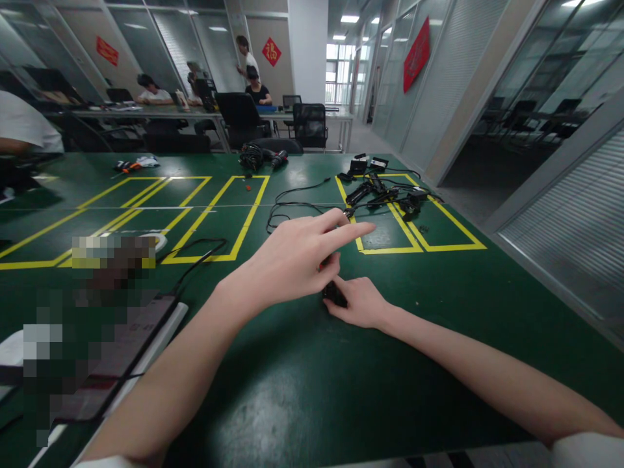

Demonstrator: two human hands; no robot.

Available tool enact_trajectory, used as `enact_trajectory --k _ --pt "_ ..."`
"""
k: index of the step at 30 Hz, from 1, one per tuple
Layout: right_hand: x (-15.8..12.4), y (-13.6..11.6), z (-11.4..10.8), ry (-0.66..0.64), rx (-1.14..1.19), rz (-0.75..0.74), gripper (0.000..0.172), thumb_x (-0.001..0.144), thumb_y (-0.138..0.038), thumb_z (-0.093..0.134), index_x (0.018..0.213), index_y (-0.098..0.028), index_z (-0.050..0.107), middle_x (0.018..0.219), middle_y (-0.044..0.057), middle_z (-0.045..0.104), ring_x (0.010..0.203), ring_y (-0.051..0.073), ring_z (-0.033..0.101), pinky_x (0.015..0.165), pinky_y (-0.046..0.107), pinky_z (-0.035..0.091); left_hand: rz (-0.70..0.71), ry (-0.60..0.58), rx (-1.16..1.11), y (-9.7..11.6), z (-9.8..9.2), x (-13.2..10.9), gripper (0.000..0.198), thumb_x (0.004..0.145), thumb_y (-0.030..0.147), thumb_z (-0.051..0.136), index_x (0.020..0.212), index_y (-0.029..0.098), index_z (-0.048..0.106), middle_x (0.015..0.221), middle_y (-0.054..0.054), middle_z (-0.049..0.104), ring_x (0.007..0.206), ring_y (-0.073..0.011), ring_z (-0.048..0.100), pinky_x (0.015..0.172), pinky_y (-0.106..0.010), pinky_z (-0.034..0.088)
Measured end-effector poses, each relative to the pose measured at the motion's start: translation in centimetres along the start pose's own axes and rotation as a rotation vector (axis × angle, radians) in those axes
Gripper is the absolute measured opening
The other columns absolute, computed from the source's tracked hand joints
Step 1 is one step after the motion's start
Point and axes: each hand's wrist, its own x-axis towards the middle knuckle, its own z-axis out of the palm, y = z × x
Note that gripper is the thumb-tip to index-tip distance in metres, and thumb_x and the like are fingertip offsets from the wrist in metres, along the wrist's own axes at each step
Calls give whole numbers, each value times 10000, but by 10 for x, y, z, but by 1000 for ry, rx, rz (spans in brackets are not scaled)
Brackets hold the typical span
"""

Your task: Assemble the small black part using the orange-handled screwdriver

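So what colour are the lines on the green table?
Yellow; the tape lines show best in head view.

Both bare arms reach forward, the left hand point(297, 260) raised with its forefinger stretched out, the right hand point(361, 304) just beneath it, low, with fingers curled closed.

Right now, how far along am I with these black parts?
Done: nothing visibly finished. In hand: right hand pins a small black part on the table; left hand meets it from above. Left: a pile of black parts in the yellow box.
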Motion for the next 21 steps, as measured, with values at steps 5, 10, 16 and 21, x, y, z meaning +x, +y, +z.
enact_trajectory --k 5,10,16,21 --pt "0 0 1 6 -11 -1 309 971 -461 503 1082 -182 574 910 82 779 791 261 739 640 309 371 -4 -15 -5 -1 0 0 536 915 196 544 1449 236 511 1193 -71 648 890 -167 656 734 -258 497" --pt "0 1 1 20 -11 -12 327 968 -465 500 1102 -174 568 897 81 777 768 263 739 628 313 362 0 -7 -13 -1 1 0 533 906 119 498 1421 248 544 1181 -64 664 866 -150 661 720 -243 477" --pt "0 0 1 8 4 -7 294 975 -446 500 1077 -182 582 873 70 772 765 248 734 635 303 367 21 -22 -52 0 -1 0 534 888 154 542 1416 233 552 1236 -74 647 932 -171 663 760 -255 489" --pt "0 1 1 17 -18 -4 330 966 -467 509 1094 -171 580 913 89 778 770 265 737 628 313 364 -55 -8 -10 0 0 0 560 913 137 508 1462 250 505 1131 -51 669 825 -148 652 682 -240 464"
